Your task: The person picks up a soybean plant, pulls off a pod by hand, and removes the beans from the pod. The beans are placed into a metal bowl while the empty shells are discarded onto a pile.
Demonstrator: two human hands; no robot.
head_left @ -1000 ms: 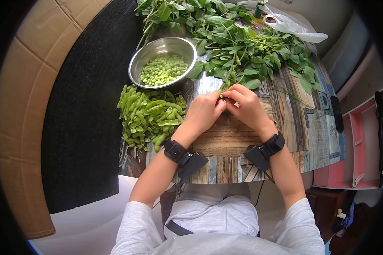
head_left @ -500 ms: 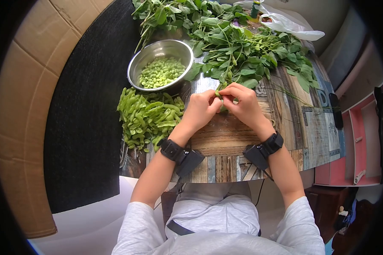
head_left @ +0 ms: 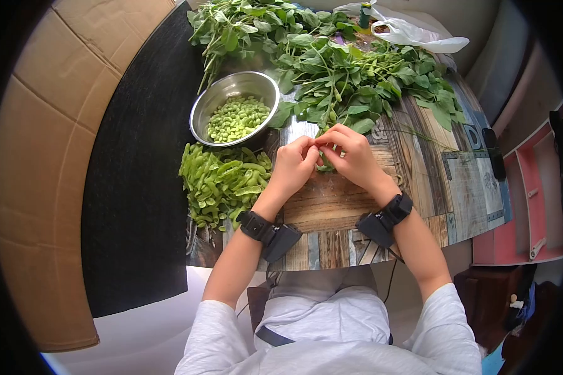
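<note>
Green pod seen at fingertips a moment ago is now hidden; split or whole can't be told. Left hand (head_left: 291, 169) and right hand (head_left: 358, 164) are narrow, pinched together. Soybeans (head_left: 236, 120) are held in steel bowl (head_left: 200, 132) at 10 o'clock, pod pile (head_left: 222, 184) at 8. "&" (head_left: 379, 130), "D" (head_left: 473, 136) printed on desk (head_left: 338, 206); no brand legible.

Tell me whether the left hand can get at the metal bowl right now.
Probably yes: the metal bowl sits near the left hand, open-topped, with nothing tall between them, though its fingers meet those of the right hand.
</note>
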